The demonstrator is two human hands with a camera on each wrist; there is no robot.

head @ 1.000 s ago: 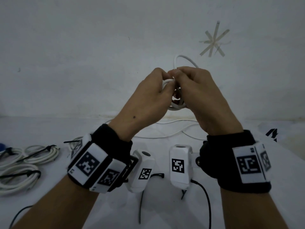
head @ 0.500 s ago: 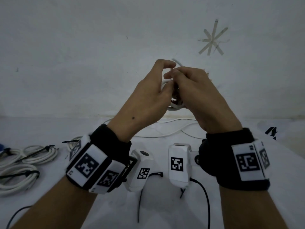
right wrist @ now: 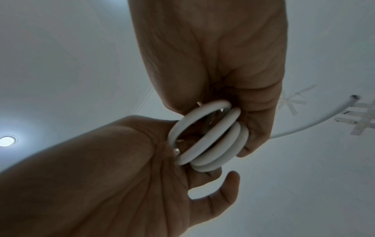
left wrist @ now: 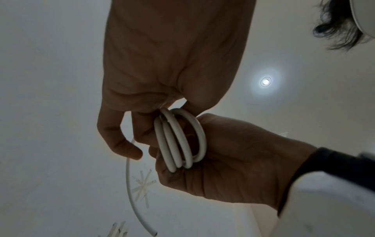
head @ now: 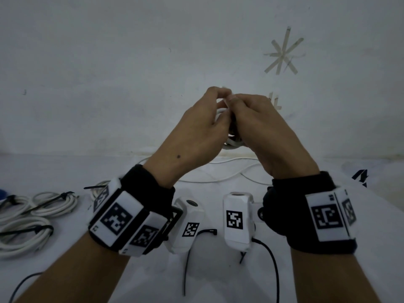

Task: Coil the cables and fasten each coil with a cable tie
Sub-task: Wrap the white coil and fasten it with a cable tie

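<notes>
Both hands are raised in front of the wall and hold one small white cable coil [head: 232, 145] between them. In the left wrist view, several turns of the coil [left wrist: 180, 141] sit against my left hand's curled fingers [left wrist: 121, 144], and my right hand [left wrist: 233, 160] wraps it from below. My left hand [head: 218, 99] and right hand [head: 236, 103] meet at the fingertips above the coil. The cable's free tail [right wrist: 304, 126] curves away past the right hand to a cut end [right wrist: 354, 97]. No cable tie shows on this coil.
Tied white coils [head: 54, 202] [head: 24, 235] with black cable ties lie on the white table at the left. A loose white cable [head: 218, 180] lies on the table below the hands. Black leads [head: 271, 259] hang from the wrist cameras. Tape strips [head: 282, 55] mark the wall.
The loop of cable that arched above the fingers a second ago has been drawn down; only a short bit shows above them now. Both hands stay together at the same height.
</notes>
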